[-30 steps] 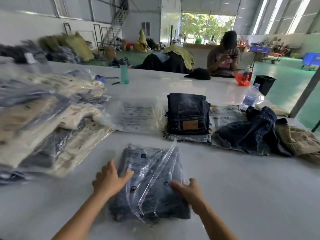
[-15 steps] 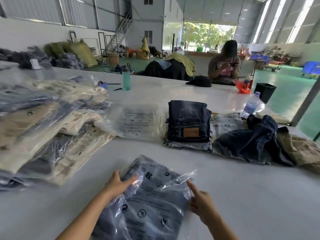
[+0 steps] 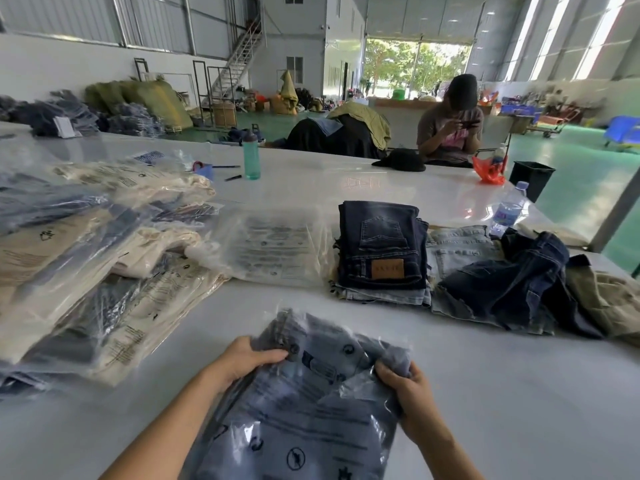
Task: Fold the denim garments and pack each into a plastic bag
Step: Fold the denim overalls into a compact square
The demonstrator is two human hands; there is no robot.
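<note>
Right now both hands hold a clear plastic bag (image 3: 304,410) w/ folded denim garment (image 3: 311,348) inside, low in centre of view, over the white surface (image 3: 502,393). Left hand (image 3: 242,358) grips the bag's left upper edge, fingers (image 3: 266,356) curled round plastic & cloth; right hand (image 3: 412,393) grips the right upper corner, fingers curled tight on bunched plastic. Bag has black print, warning symbols & text lines; can't tell if its mouth is sealed. To the left, a big heap of packed bags (image 3: 86,254) lies overlapping, holding cream & dark blue garments. Beyond the held bag, a stack of empty printed bags (image 3: 277,251) lies flat, just beside the heap. Right of that, a stack of folded jeans (image 3: 381,247), dark pair w/ tan leather patch on top, paler denim under it. Next right, loose unfolded denim (image 3: 502,282), dark over light, touching a crumpled khaki garment (image 3: 609,299) at the surface's right edge. Water bottle (image 3: 507,211) stands behind the loose denim. Farther back on the surface: teal bottle (image 3: 251,155), pens, black hat (image 3: 400,161), orange bag (image 3: 488,169). A person (image 3: 450,126) sits at the far side holding a phone. Behind, green floor (image 3: 571,161), more garment piles & a staircase.
</note>
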